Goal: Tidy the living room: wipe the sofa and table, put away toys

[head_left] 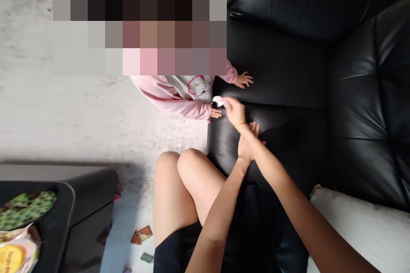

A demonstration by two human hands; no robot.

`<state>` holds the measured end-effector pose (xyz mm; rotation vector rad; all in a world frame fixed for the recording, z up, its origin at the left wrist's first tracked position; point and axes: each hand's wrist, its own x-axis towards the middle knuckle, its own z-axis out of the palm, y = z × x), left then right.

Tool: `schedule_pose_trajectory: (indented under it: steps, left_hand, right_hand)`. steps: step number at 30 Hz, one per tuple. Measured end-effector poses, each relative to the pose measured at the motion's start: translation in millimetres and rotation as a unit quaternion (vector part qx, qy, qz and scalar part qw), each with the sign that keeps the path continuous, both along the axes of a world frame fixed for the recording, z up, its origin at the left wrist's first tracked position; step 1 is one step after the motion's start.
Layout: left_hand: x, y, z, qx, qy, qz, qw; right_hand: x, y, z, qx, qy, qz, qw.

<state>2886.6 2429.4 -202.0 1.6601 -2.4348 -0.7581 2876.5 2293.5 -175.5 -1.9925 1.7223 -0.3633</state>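
My right hand [236, 111] pinches a small crumpled white tissue [219, 101], just above the near sleeve end and hand of another person [216, 113] in a pink and white top. Below it, my left hand [246, 145] rests over the black sofa seat [272, 136] with its fingers stretched out. My right forearm crosses in front of part of this left hand, and nothing shows in it. The other person's far hand [244, 80] lies spread on the sofa.
A grey-white cushion [358, 217] lies at the lower right by the sofa back [361, 76]. At lower left stands a dark table [68, 204] bearing a green patterned item [28, 209] and a colourful packet [19, 249]. Small coloured scraps [141, 234] lie on the pale floor [96, 123].
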Motion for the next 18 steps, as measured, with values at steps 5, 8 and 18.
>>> schedule_pose_trajectory:
  steps: [5, 8, 18]
  left_hand:
    - [-1, 1, 6.1, -0.011, 0.020, 0.019, 1.000]
    - [-1, 1, 7.1, -0.014, 0.023, 0.025, 0.999]
    - [-2, 0, -5.6, -0.009, -0.006, 0.009, 1.000]
  right_hand:
    - [-105, -1, -2, 0.013, 0.118, -0.157, 0.981]
    - [-123, -1, -15, 0.066, 0.167, -0.167, 0.970]
    - [32, -24, -23, 0.127, -0.209, -0.086, 0.966]
